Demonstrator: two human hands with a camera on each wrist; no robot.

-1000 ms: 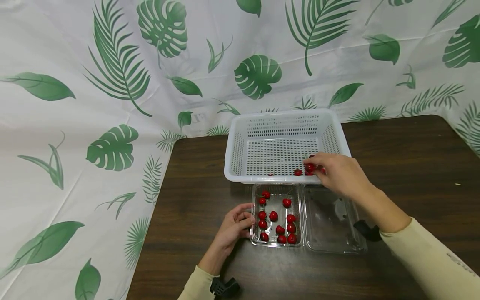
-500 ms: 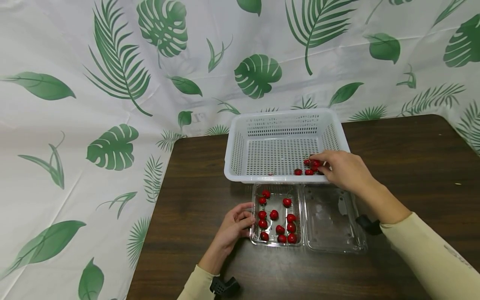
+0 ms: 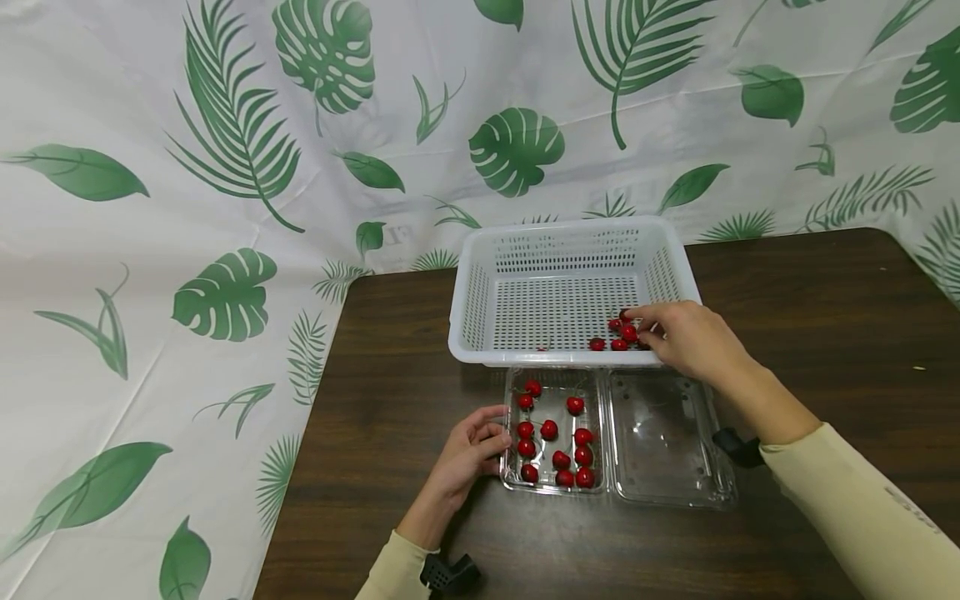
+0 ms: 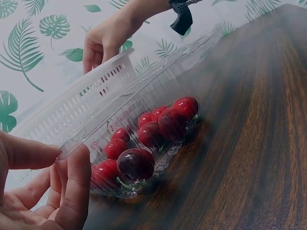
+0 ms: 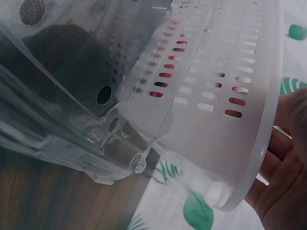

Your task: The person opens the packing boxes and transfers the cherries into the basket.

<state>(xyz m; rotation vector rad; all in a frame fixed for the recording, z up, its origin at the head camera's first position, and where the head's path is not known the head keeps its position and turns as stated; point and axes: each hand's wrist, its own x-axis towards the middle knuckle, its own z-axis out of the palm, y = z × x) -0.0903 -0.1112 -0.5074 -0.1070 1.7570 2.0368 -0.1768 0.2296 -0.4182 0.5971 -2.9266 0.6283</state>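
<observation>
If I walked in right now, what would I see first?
Probably the shiny red cherries scattered in the clear box in front of the white basket. More cherries sit in that basket's near right part. Behind the dark table, green leaves stand out on the white cloth.

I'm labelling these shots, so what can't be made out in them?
Head: how many cherries the basket holds; right hand and front rim block the view.
Right wrist: right hand's fingertips, behind the basket's wall.
Head: print on the right sleeve, too small and blurred.
</observation>
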